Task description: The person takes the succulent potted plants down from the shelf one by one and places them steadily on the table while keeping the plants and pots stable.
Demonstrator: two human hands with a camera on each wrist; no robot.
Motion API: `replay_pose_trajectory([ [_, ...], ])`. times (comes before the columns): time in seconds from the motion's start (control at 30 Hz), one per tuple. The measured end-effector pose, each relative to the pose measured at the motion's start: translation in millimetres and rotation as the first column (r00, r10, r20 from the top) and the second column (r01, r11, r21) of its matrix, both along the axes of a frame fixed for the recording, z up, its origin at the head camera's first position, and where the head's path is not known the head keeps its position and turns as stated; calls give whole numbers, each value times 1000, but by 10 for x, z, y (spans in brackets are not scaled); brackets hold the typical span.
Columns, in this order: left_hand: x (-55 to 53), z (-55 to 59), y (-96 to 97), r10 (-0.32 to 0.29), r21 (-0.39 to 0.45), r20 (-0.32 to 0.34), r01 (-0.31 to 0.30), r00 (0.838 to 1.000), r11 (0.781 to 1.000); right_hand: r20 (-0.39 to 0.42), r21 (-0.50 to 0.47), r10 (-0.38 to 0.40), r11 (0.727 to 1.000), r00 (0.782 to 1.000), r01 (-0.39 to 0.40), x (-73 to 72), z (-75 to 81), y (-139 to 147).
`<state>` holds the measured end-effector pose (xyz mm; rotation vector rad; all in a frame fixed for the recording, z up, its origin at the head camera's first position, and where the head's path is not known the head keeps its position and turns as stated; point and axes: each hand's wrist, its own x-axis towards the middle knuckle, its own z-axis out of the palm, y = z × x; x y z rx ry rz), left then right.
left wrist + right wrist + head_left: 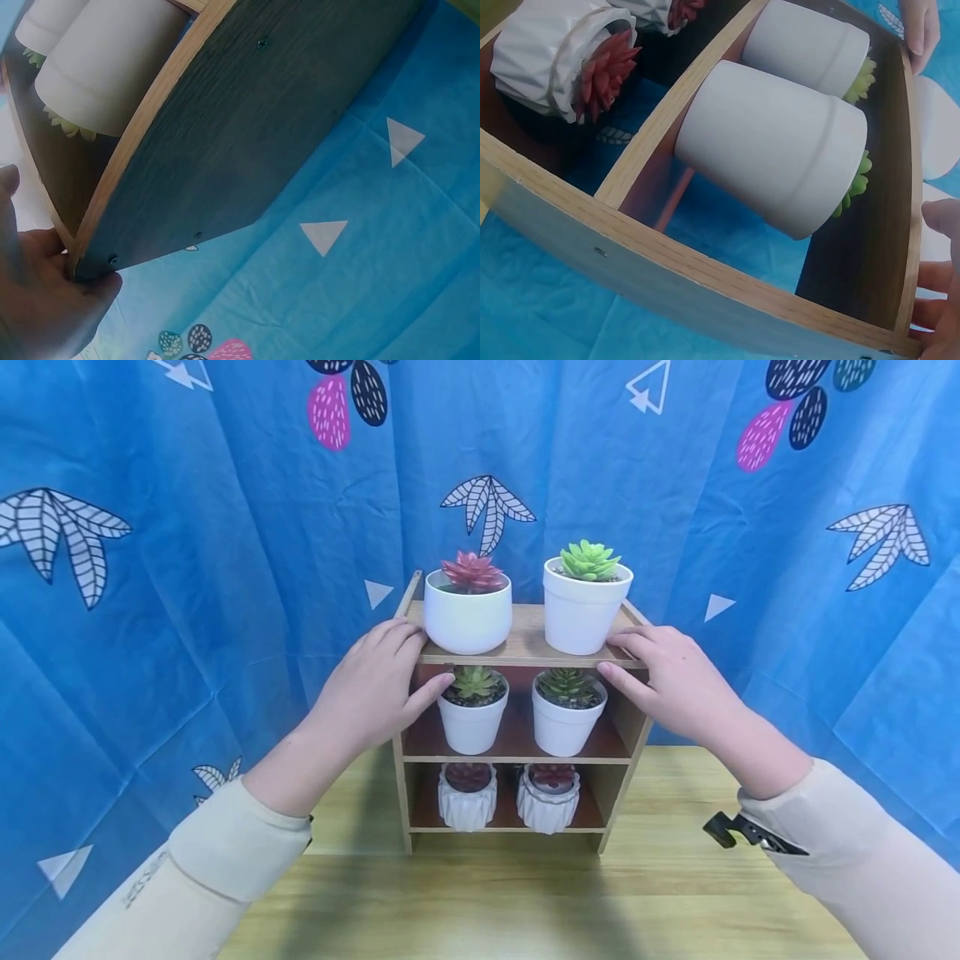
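Shelf [527,627]: one, stood upright on a wood-grain table [487,902].
Left hand [371,689]: partly closed; the top left corner is gripped between thumb and fingers.
Right hand [678,681]: partly closed; the top right corner is gripped likewise.
Pots [471,731]: six, white, two set per level.
Plants [590,562]: three red, three green.
Room: blue patterned cloth [285,527] hung behind and alongside.

The wooden shelf [528,635] stands upright on the desk [480,902]. On top, a rounded white pot [468,620] with a red plant [472,572] stands beside a tapered white pot [581,620] with a green plant [589,561]; the middle holds two tapered pots [472,727] with green plants [476,682], the bottom two ridged white pots [467,807].
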<state>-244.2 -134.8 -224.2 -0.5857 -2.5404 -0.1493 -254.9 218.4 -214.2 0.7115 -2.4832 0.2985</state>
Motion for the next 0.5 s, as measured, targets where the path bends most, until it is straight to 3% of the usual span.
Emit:
replay_pose_trajectory([
  [0.5,-6,6,17,1,53,-40,2,999,999,-26,-56,-2,998,1000,1,-4,9,-13],
])
